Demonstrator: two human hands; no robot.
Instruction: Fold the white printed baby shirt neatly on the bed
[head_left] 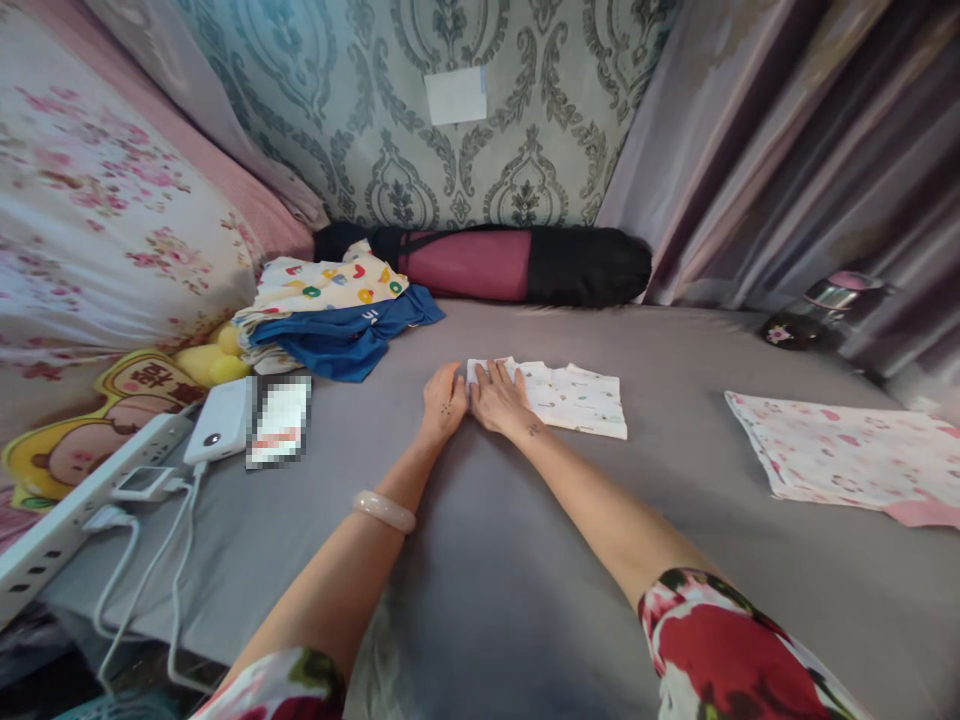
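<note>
Pressing white printed cloth point(577, 398) flat to steady it, inside far edge of grey sheet point(675, 355), under open-fingered right hand point(496, 400), with curled left hand point(444, 403) perhaps pinching its left edge.

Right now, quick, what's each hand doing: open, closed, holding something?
Left hand: at the cloth, can't tell whether open or closed.
Right hand: open, lying on the cloth, not gripping it.

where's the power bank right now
In the head view, the white power bank lies on the left of the gray sheet, between the power strip and the pixelated item.
</note>
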